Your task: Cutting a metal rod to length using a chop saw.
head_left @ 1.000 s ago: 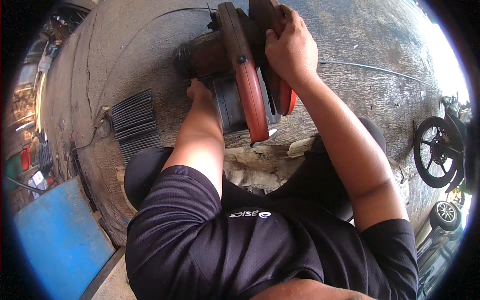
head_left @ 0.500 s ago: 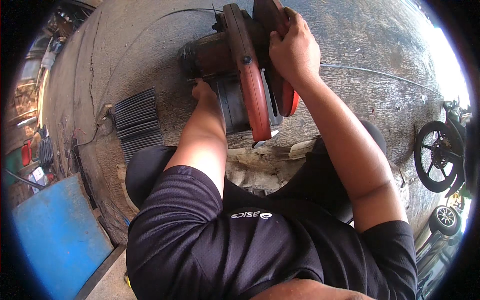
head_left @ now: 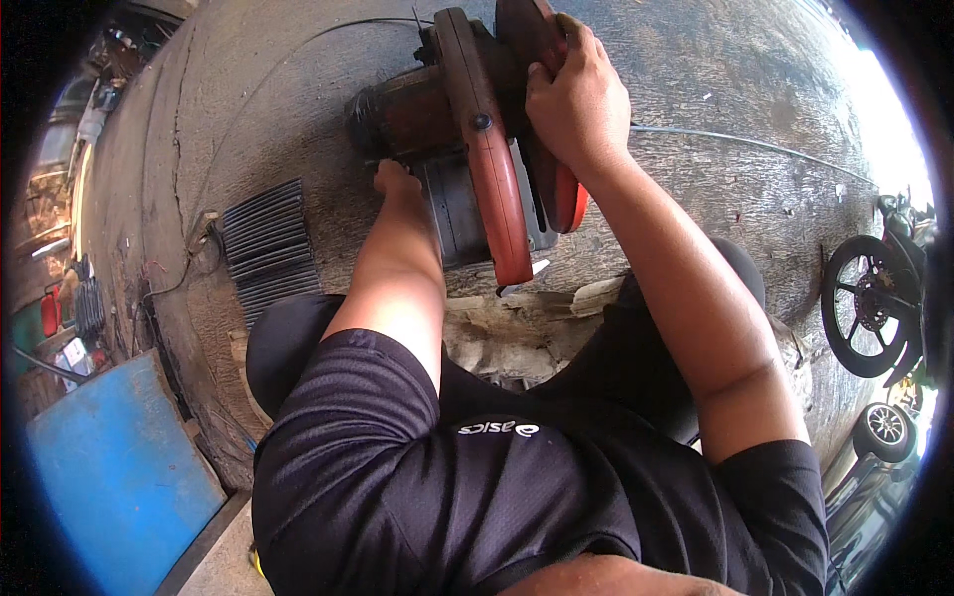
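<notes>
"What's at far left?"

"A flat, scuffed blue panel (head_left: 124, 467), then a neat row of thin, dark, ridged strips (head_left: 268, 238)."

"And the hands?"

"The left hand (head_left: 397, 179) meets the worn red-and-black power saw (head_left: 494, 184) on the rough grey floor (head_left: 715, 189); its fingers are hidden, so I can't tell its grip. The right hand (head_left: 581, 104) grasps the curved guard (head_left: 527, 38). Farther right: a black spoked wheel (head_left: 870, 306)."

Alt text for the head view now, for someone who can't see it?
A person's right hand holds the rounded red guard of a worn red-and-black cut-off saw with a grey metal base; the left hand is at the saw's left side, its grip unclear. A row of thin dark rods lies further left on the grey-brown floor.
</notes>
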